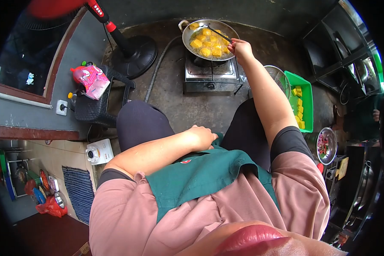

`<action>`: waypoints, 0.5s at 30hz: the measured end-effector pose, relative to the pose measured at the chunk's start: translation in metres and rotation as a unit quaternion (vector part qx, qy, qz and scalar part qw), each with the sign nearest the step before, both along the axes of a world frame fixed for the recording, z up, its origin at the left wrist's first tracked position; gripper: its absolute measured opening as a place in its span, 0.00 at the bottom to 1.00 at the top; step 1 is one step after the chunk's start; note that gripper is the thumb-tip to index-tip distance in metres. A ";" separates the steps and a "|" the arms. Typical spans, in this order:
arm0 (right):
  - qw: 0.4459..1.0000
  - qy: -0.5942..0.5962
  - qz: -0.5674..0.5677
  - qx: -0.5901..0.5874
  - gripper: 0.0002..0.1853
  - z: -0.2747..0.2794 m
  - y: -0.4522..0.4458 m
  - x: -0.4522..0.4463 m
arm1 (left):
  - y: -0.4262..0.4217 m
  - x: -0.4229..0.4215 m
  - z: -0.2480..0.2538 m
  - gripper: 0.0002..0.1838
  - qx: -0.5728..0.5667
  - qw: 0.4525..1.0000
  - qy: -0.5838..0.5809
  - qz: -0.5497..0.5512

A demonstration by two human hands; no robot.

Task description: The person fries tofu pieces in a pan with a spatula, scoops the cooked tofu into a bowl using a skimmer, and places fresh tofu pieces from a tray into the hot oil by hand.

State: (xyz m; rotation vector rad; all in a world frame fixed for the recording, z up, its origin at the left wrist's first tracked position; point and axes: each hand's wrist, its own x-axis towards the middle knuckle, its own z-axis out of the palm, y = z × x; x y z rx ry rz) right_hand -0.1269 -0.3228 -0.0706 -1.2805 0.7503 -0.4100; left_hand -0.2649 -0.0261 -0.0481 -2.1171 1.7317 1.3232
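Note:
At the top of the view, my right hand [242, 50] is closed around the black handle of a spatula [220, 34]. The spatula's head reaches among the yellow tofu cubes [205, 52] bubbling in oil in a wide metal wok [187, 44]. Under the wok stands a single-burner gas stove [210, 76] on the floor. My left hand [200, 137] lies on my lap against the green apron [196, 175]. Its fingers are curled, and whatever they may hold is hidden.
Right of the stove, a strainer [277, 77] lies partly behind my right arm. Beyond it is a green tray [308, 89] with more yellow cubes, and a metal bowl [327, 146] of red chopped pieces. A black stool [89, 109], a fan base [136, 55] and a gas hose [158, 66] are on the left.

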 end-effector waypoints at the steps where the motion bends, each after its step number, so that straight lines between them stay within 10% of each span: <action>1: 1.000 0.001 0.000 -0.003 0.16 0.001 0.001 0.000 | 0.000 0.000 0.000 0.29 0.000 1.000 0.000 0.000; 15: 1.000 -0.006 0.007 -0.027 0.16 -0.004 0.000 0.005 | 0.000 0.001 -0.002 0.30 -0.005 1.000 -0.002 -0.002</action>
